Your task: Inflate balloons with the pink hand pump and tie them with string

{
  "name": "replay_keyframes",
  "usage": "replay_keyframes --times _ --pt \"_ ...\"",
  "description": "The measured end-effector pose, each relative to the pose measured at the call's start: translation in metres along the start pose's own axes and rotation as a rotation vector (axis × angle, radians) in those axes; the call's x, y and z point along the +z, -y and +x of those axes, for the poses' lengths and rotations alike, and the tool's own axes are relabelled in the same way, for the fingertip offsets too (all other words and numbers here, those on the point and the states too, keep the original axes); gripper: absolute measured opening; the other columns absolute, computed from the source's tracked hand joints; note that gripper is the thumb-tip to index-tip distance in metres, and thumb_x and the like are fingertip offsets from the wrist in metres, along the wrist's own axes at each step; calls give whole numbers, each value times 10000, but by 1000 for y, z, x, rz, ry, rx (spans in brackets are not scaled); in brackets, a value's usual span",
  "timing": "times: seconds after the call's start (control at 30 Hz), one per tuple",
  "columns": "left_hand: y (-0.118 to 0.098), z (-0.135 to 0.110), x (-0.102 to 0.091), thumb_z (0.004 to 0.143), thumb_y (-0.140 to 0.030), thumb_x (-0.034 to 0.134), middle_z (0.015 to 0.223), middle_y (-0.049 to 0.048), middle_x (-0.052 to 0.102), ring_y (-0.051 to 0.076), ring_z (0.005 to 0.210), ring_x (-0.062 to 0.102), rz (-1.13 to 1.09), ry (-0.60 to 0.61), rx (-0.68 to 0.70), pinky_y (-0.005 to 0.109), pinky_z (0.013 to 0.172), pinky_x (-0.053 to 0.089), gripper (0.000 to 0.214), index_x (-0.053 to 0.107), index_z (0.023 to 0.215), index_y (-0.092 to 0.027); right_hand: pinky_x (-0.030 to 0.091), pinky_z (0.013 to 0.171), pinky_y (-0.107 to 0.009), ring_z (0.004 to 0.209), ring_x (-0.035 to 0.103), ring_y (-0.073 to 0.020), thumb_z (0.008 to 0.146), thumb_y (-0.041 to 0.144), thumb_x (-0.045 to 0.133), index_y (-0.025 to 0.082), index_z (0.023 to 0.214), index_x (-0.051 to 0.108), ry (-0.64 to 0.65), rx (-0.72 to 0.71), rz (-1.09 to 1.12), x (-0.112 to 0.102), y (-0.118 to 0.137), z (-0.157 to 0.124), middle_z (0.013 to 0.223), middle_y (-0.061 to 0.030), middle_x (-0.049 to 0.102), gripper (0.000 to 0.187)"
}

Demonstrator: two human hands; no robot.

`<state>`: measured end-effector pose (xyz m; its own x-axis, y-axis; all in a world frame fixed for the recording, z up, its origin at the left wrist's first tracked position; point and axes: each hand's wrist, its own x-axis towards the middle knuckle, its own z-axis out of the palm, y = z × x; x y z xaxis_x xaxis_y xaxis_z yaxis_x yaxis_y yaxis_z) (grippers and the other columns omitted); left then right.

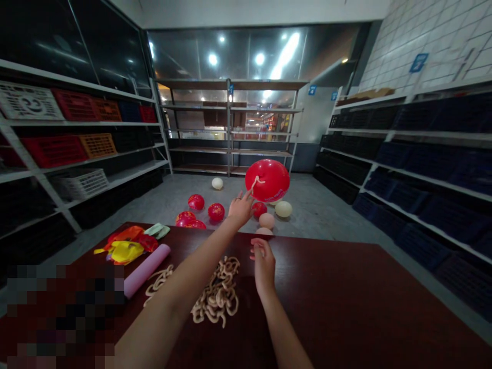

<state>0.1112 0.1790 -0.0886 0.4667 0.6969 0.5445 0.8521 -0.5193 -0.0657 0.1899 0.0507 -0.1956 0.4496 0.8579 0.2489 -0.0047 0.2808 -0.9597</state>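
My left arm reaches forward past the far edge of the dark red table (346, 287). My left hand (241, 207) pinches the end of the pale tie on a big red balloon (269, 179), which floats just beyond my fingertips. My right hand (263, 262) hovers over the table with its fingers loosely curled and apart, holding nothing. Just left of it lies a heap of pale cream rubbery loops (217, 297).
A pink cylinder (146, 269), crumpled red and yellow plastic (125, 246) and a pale green piece (158, 230) lie at the table's left. Several red and cream balloons (215, 211) sit on the grey floor beyond. Shelves with crates line both side walls.
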Motion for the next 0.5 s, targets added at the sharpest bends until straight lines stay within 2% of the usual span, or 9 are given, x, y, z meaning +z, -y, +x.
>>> replay_keyframes --times 0.07,0.23,0.37,0.5 --pt "-5 6 2 907 -330 579 1504 79 460 317 1269 526 -25 94 -36 454 946 503 353 626 1233 -205 541 564 -327 725 637 -205 761 457 562 305 861 666 5 3 7 1 1 0 911 -1 704 209" --pt "-9 -10 -3 942 -337 523 1377 93 581 254 1183 593 -60 103 -19 415 973 477 367 590 1280 -208 539 580 -304 715 629 -181 777 411 542 262 869 658 38 11 16 4 7 -4 898 -12 698 210" --pt "2 -43 -10 945 -315 527 1262 108 652 245 1125 626 -92 137 -57 384 975 469 351 602 1261 -181 538 611 -291 726 623 -163 804 398 535 239 900 657 100 14 1 4 10 -7 918 -27 702 222" --pt "27 -91 -22 953 -317 515 1220 99 676 244 1111 635 -115 145 -121 367 960 473 333 615 1245 -191 533 628 -285 725 621 -153 805 412 527 206 913 655 175 13 -31 5 8 -10 915 -39 699 265"
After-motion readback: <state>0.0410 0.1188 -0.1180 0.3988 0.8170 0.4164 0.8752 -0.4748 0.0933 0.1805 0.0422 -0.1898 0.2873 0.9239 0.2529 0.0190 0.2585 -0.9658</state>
